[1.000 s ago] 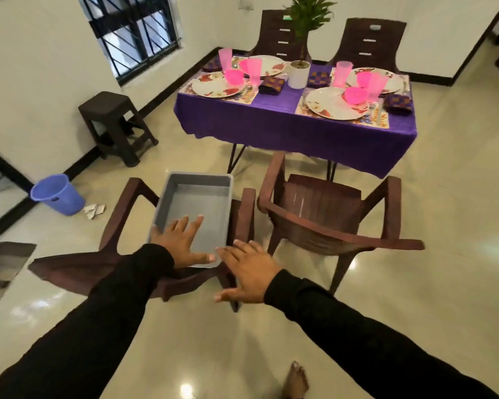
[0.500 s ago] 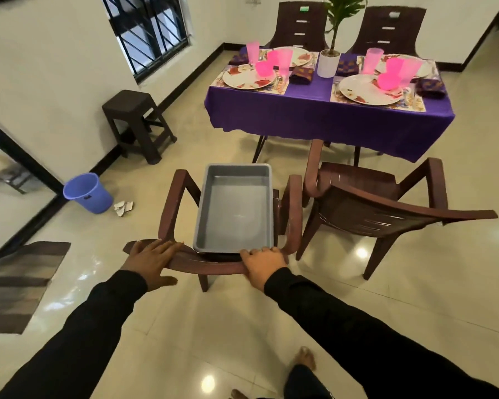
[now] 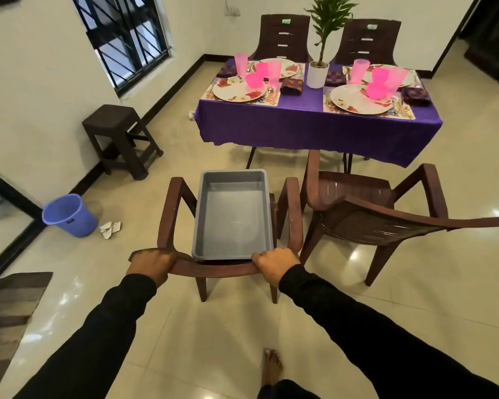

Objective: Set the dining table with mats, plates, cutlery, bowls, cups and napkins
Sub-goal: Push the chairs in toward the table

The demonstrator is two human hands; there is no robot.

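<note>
This is a home dining room: a table under a purple cloth (image 3: 314, 131) laid with floral plates (image 3: 238, 89), brown plastic armchairs (image 3: 378, 208), a potted green plant (image 3: 319, 67), glossy beige floor tiles (image 3: 213, 341), and a barred window (image 3: 127, 38).

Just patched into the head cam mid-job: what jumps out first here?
Both hands, left hand and right hand, grip the top rail of a brown chair in the near centre, with an empty grey tub on its seat. Beyond it, the purple-clothed table stands set with floral plates and bright pink cups around a potted plant.
</note>
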